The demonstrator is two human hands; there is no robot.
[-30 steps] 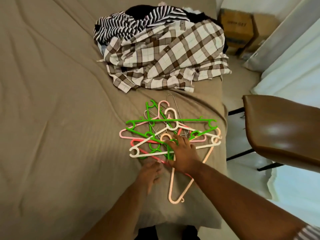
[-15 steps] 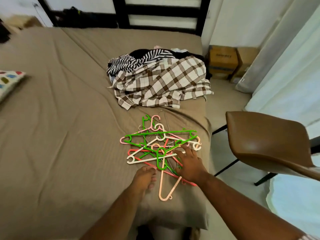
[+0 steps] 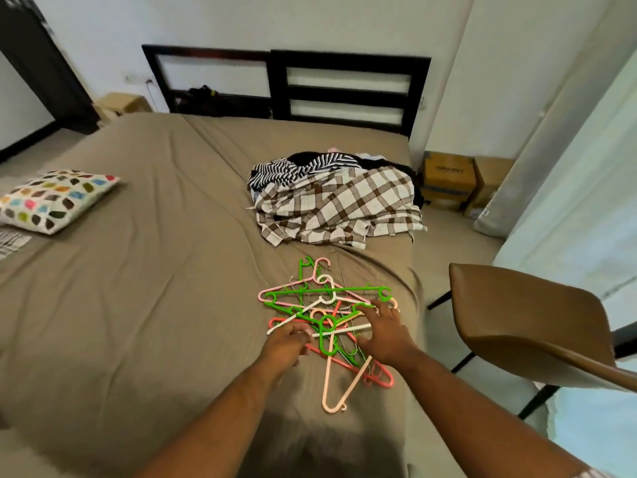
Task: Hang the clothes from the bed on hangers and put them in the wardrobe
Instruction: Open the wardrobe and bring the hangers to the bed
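A tangle of plastic hangers in green, pink, white and red lies on the brown bed near its right edge. My left hand sits at the pile's left side, fingers curled round a white hanger. Over the right side of the pile my right hand rests with fingers spread, the fingertips touching a green hanger. Behind the hangers is a heap of clothes, with a brown-and-white plaid shirt on top and a black-and-white striped garment behind it.
A brown chair stands close to the bed's right edge. Cardboard boxes sit on the floor by the dark headboard. A colourful pillow lies at the bed's left. Dark tall furniture stands far left.
My head has tilted up, bringing the headboard and pillow into view. My left hand moved from the bare sheet onto the pile and took hold of the white hanger. My right hand's fingers spread.
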